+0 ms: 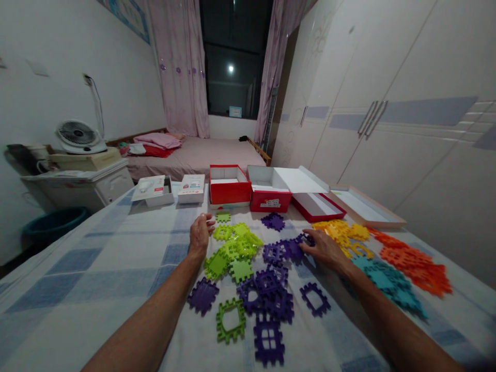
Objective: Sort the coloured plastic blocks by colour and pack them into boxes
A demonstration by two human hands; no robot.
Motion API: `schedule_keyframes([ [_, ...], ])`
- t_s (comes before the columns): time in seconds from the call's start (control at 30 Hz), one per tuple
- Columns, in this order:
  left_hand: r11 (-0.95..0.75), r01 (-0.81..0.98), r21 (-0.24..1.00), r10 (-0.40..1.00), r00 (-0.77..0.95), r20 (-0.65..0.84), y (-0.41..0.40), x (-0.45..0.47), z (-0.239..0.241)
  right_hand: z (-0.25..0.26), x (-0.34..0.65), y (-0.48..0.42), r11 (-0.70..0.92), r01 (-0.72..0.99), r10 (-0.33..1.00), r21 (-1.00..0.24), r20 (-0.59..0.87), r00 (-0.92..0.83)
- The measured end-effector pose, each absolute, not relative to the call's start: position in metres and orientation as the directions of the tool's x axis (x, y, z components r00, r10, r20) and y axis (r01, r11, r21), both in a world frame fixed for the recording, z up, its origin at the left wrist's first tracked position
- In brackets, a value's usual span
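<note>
My left hand (200, 233) is beside the upper left of a pile of lime-green interlocking plastic tiles (240, 243), its fingers loosely curled and slightly apart, with nothing visible in them. Across the pile, my right hand (323, 249) has its thumb and fingers around the edge of a purple interlocking tile (308, 239). That tile lies against other purple tiles (291, 250). More purple tiles (267, 289) are heaped nearer to me. A solid purple tile (203, 296) and a green frame tile (219, 321) lie separately at the front left.
Yellow tiles (341, 235), teal tiles (387, 281) and orange tiles (416, 263) lie right, partly under my right forearm. Along the back stand an open red box (230, 194), another red box (270, 201), a shallow lid (387, 223) and a white box (191, 196).
</note>
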State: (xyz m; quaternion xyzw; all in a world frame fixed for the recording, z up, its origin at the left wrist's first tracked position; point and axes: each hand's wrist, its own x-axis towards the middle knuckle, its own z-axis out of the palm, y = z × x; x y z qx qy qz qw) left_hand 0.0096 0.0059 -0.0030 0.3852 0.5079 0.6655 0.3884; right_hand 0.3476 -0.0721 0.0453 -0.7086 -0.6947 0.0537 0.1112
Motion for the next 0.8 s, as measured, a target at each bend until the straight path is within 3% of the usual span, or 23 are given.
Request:
schedule_keyframes([
  [0.1, -0.189, -0.123, 0.974, 0.908, -0.399, 0.126, 0.006, 0.01, -0.004, 0.055, 0.337, -0.082, 0.05, 0.941, 0.995, -0.336, 0.1, -0.017],
  [0.2, -0.193, -0.111, 0.975, 0.907, -0.399, 0.134, 0.006, 0.01, -0.004, 0.059, 0.331, -0.087, 0.083, 0.953, 0.993, -0.291, 0.11, -0.053],
  [0.3, -0.193, -0.103, 0.976, 0.907, -0.399, 0.137, 0.007, 0.01, -0.004, 0.059, 0.334, -0.084, -0.019, 0.982, 0.978, -0.19, 0.201, 0.058],
  [0.67, -0.191, -0.102, 0.976, 0.909, -0.394, 0.136, 0.009, 0.009, -0.007, 0.071, 0.31, -0.022, -0.158, 0.95, 0.95, -0.269, 0.223, 0.221],
  [0.8, -0.182, -0.095, 0.979, 0.911, -0.39, 0.132, 0.01, 0.008, -0.01, 0.068, 0.299, -0.033, -0.022, 0.97, 0.981, -0.241, 0.184, 0.068],
])
